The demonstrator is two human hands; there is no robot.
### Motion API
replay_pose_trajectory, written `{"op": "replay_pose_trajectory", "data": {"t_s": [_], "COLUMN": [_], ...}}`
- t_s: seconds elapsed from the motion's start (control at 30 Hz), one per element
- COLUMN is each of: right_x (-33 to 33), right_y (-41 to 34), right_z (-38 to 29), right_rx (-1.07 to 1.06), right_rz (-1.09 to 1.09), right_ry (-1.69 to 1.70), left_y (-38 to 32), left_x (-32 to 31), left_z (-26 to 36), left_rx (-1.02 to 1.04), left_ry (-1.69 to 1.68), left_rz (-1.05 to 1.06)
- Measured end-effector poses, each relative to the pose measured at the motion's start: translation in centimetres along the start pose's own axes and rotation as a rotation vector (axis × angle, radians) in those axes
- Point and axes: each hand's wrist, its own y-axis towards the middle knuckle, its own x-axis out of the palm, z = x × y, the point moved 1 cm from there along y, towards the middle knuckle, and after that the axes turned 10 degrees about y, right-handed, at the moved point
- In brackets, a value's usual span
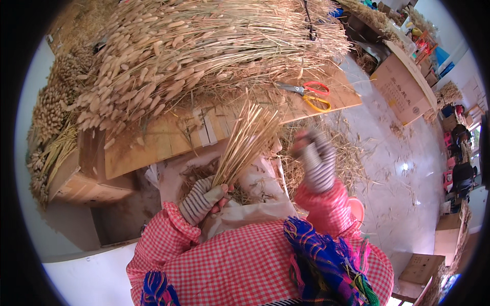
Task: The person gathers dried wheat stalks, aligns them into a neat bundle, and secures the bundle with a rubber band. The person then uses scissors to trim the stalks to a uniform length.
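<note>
My left hand point(208, 199), in a striped fingerless glove, grips a bundle of dried grass stems point(245, 145) over my lap; the stem ends point up towards the wooden board point(164, 147). To the right of the bundle my right hand point(314, 158) is raised, blurred by motion; whether its fingers hold anything cannot be told. On the board lies a large heap of dried bunny-tail grass point(172, 57), its fluffy heads to the left. Scissors point(306, 93) with one red and one yellow handle rest near the board's right end.
Cut stems point(337, 149) litter the floor right of the board. A pale sheet point(252, 214) with debris lies below the board. Cardboard boxes stand at the left point(95, 187) and the upper right point(402, 86). A pink plastic container point(356, 210) is beside my right sleeve.
</note>
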Motion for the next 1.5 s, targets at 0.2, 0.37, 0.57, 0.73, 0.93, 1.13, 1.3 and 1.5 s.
{"op": "replay_pose_trajectory", "data": {"t_s": [0.2,0.37,0.57,0.73,0.93,1.13,1.3,1.5], "right_x": [9.1,8.2,4.9,0.7,3.7,4.2,-0.5,-0.3], "right_y": [-2.5,-2.4,1.0,4.8,0.8,3.2,6.2,4.4], "right_z": [2.3,4.2,2.4,-3.0,1.3,1.0,-3.5,-0.6], "right_rx": [0.331,0.539,0.663,-0.217,-0.777,-0.398,-0.374,-0.499], "right_rz": [-0.256,-0.236,-0.247,0.28,-0.067,0.051,0.584,-0.19], "right_ry": [0.271,0.511,0.712,0.339,-0.667,-0.196,0.107,-0.412], "left_y": [1.2,1.2,-0.3,-0.3,0.3,-0.1,-0.3,0.5], "left_x": [0.6,0.7,0.3,0.2,0.7,0.6,-0.1,0.3], "left_z": [-1.6,-0.8,0.6,-0.3,-1.2,-1.8,-2.0,-1.9], "left_rx": [0.121,0.256,-0.005,0.164,0.278,0.251,0.166,0.272], "left_ry": [0.438,0.099,0.137,0.146,0.372,0.422,0.507,0.732], "left_rz": [0.167,0.038,-0.067,0.042,0.098,0.072,0.088,0.096]}}
